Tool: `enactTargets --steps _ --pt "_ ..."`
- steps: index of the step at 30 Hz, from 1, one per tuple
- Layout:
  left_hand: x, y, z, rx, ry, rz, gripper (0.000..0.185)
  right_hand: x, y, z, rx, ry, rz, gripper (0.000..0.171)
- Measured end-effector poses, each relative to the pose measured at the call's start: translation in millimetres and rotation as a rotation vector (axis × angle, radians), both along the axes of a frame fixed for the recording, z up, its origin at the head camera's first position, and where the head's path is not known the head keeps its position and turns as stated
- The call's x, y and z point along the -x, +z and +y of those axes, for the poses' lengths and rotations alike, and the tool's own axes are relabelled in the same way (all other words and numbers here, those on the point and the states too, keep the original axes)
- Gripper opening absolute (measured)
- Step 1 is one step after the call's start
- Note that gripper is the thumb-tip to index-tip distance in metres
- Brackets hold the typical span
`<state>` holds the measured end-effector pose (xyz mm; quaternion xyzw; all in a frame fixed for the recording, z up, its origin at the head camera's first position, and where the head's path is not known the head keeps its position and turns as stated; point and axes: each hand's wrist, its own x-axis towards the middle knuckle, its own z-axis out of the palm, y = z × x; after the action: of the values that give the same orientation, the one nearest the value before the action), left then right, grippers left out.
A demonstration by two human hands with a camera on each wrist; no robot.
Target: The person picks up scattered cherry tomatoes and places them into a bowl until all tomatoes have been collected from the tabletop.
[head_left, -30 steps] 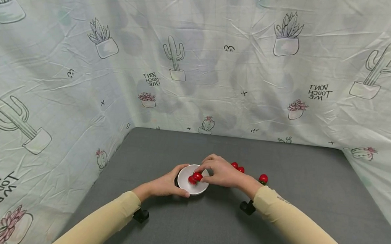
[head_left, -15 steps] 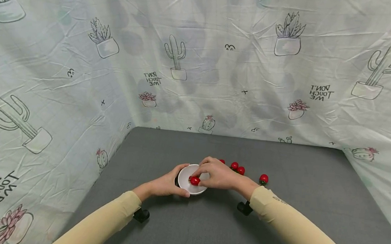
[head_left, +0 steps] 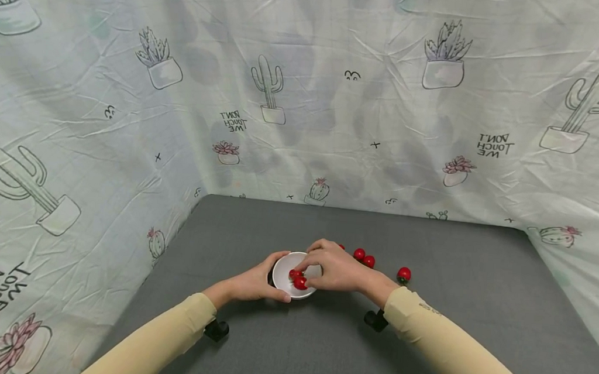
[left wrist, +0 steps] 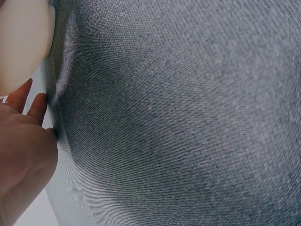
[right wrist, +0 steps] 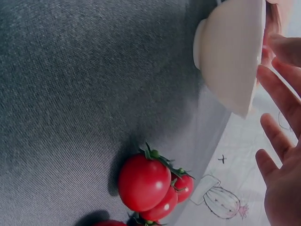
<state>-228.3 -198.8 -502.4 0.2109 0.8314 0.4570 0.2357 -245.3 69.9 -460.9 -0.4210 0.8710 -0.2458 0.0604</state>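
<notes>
Presently catalogued: one small white round ceramic bowl (head_left: 293, 269) on a grey woven table mat (head_left: 425, 338), containing small red cherry tomatoes (head_left: 298, 280).

Left hand (head_left: 255, 282): curled round the bowl's near-left rim, steadying it; forearm in a pale yellow sleeve (head_left: 155, 340) angled in from lower left.

Right hand (head_left: 336, 267): arched over the bowl, fingertips (head_left: 301, 267) at the tomatoes inside. Whether they pinch one or have let go cannot be told.

Loose red tomatoes (head_left: 364, 256) lie just behind the right hand; another single red tomato (head_left: 403, 273) sits further right.

Handling note, as judgement: keep the bowl braced, lower fruit gently, release close to the bottom.
</notes>
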Motion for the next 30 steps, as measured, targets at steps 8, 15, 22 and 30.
enactTargets --steps 8,15,22,30 --pt "0.0 1.1 2 0.006 0.018 -0.013 0.111 3.0 7.3 8 0.03 -0.007 0.007 0.034" --pt "-0.8 2.3 3 0.015 0.023 -0.018 0.111 1.7 12.1 16 0.041 -0.015 0.026 0.037" --pt "-10.7 4.5 6 0.026 0.044 -0.025 0.111 -4.5 19.6 37 0.067 -0.055 0.007 0.038" --pt "-20.8 5.1 11 0.028 0.065 0.003 0.11 -8.9 28.3 65 0.103 -0.091 0.018 0.037"
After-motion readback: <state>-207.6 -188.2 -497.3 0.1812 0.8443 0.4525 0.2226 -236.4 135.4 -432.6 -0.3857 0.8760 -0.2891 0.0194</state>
